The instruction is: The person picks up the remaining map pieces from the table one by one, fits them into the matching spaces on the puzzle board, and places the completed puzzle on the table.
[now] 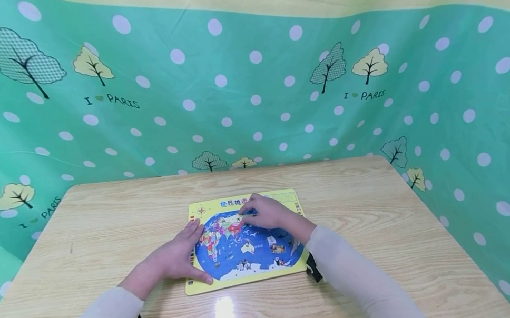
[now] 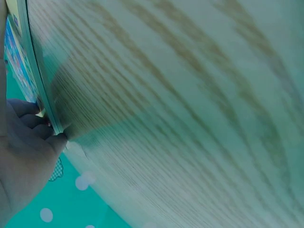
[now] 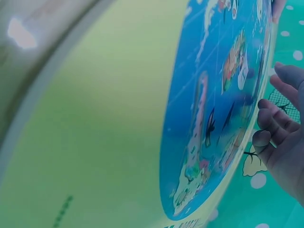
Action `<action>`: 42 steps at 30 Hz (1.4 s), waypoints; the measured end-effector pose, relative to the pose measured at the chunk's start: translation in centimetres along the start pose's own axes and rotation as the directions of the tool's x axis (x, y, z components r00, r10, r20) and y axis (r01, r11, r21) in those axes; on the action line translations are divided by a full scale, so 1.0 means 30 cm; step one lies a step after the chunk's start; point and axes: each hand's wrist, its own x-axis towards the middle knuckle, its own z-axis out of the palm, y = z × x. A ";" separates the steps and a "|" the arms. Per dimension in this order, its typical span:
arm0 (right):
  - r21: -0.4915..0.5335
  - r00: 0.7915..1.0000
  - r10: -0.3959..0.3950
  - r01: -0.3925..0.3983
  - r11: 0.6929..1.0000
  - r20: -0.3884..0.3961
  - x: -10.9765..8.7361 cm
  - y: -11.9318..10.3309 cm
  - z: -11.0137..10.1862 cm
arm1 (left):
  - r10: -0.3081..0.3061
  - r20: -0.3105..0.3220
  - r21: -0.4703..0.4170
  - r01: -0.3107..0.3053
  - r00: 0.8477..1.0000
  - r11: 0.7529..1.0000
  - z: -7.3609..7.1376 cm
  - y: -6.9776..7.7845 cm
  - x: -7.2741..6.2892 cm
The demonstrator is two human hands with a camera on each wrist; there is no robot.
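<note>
A yellow-bordered world map board (image 1: 253, 281) with a blue oval sea lies flat on the wooden table, Chinese lettering along its top. At the board's left side my left hand (image 1: 176, 256) is spread out, its fingers on the left border and its thumb near the lower left corner. The left wrist view shows this hand (image 2: 28, 147) against the board's edge. Over the upper middle of the map is my right hand (image 1: 268, 213), fingers bent loosely and fingertips close to the surface. In the right wrist view, I see nothing held between the fingers of this hand (image 3: 285, 133).
The wooden table (image 1: 361, 209) extends around the board on all sides. Behind it and to the sides hangs a green curtain (image 1: 270, 88) with white dots and trees. Black straps (image 1: 313, 268) show under the sleeves.
</note>
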 end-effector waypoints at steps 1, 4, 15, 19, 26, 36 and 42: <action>0.006 1.000 0.002 -0.002 1.000 -0.005 -0.001 0.001 -0.002 | 0.001 -0.001 -0.002 -0.001 1.000 1.000 -0.001 0.001 -0.001; 0.003 1.000 0.008 -0.008 1.000 -0.009 -0.002 0.004 -0.004 | 0.002 0.000 -0.006 -0.002 1.000 1.000 -0.002 0.002 -0.004; -0.004 0.999 0.035 -0.035 0.999 -0.015 -0.001 0.010 0.002 | -0.006 0.008 -0.001 0.006 1.000 1.000 -0.006 0.001 -0.009; -0.020 0.999 0.043 -0.043 0.999 -0.012 -0.001 0.005 0.005 | -0.006 0.008 0.000 0.006 1.000 1.000 -0.006 0.002 -0.010; -0.012 0.999 0.049 -0.049 0.999 0.007 -0.010 -0.001 0.002 | -0.012 0.011 0.002 0.012 1.000 1.000 -0.006 0.004 -0.009; 0.100 0.996 0.083 -0.080 0.992 -0.034 -0.030 0.041 -0.029 | -0.018 0.022 -0.005 0.018 1.000 1.000 -0.012 0.003 -0.004; 0.190 0.988 0.120 -0.100 0.977 -0.097 -0.072 0.086 -0.066 | -0.042 0.029 -0.010 0.043 0.999 0.999 -0.016 -0.004 0.001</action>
